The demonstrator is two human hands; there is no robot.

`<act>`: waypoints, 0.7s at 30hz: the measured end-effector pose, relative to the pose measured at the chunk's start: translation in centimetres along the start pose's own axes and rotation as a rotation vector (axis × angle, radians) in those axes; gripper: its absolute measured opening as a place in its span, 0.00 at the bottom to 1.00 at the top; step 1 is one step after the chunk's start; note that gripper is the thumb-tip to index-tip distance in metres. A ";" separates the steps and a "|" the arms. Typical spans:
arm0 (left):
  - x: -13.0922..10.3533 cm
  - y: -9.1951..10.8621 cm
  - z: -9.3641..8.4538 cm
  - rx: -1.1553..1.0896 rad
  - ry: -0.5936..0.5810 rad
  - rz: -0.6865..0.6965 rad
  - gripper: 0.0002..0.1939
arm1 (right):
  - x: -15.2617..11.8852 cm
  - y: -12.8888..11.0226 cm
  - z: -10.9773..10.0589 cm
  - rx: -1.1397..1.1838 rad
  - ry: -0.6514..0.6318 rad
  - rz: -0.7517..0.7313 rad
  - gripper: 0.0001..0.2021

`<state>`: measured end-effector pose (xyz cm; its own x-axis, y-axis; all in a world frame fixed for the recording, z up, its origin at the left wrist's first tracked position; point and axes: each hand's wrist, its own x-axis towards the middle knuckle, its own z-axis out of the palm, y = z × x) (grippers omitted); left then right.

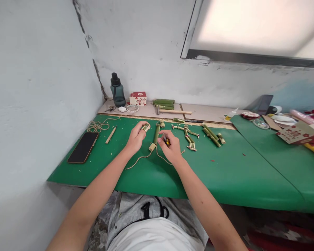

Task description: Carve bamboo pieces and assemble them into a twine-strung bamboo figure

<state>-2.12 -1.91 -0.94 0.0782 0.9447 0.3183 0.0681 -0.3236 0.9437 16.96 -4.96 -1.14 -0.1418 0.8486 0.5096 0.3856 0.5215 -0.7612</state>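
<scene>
My left hand (136,137) is closed around a short piece of bamboo (146,128), held just above the green mat. My right hand (170,144) is curled around a small tool with a yellow-and-black end (167,141); most of it is hidden in the palm. Between the hands lies a green bamboo tube (157,134). A short bamboo section (152,147) sits at its near end, and another (162,123) is by its far end. Twine (139,160) trails from the near end to both sides. To the right is a jointed bamboo figure (187,134).
A phone (83,147), a bamboo stick (110,135) and loose twine (96,126) are at the left. Behind stand a bottle (117,91), a box (137,98) and a hammer (174,111). Bamboo pieces (210,135) and a glue bottle (231,114) lie rightward. A wall borders the left.
</scene>
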 end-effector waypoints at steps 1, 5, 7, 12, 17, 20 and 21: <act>0.0 0.0 0.0 0.002 -0.011 0.000 0.13 | 0.0 0.0 0.0 0.013 -0.005 0.004 0.09; 0.0 0.1 0.2 0.038 -0.060 0.027 0.14 | 0.0 0.2 -0.2 0.027 -0.020 0.024 0.09; 0.0 0.3 0.2 0.096 -0.091 0.077 0.13 | 0.0 0.1 -0.2 0.014 -0.024 0.035 0.09; -0.3 1.1 0.3 0.269 -0.160 0.204 0.09 | 0.1 -0.2 -0.2 -0.016 -0.034 0.042 0.10; -0.4 1.0 0.3 0.340 -0.145 0.177 0.08 | 0.2 0.0 -0.1 -0.056 -0.068 0.041 0.12; -0.4 0.7 0.2 0.365 -0.137 0.148 0.07 | 0.2 0.1 -0.1 -0.074 -0.094 0.044 0.12; -0.4 0.7 0.2 0.378 -0.142 0.151 0.07 | 0.2 0.1 -0.1 -0.078 -0.098 0.046 0.12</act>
<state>-1.92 -2.53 -0.41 0.2495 0.8773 0.4099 0.4032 -0.4790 0.7797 17.08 -4.77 -1.09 -0.2097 0.8779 0.4304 0.4625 0.4769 -0.7474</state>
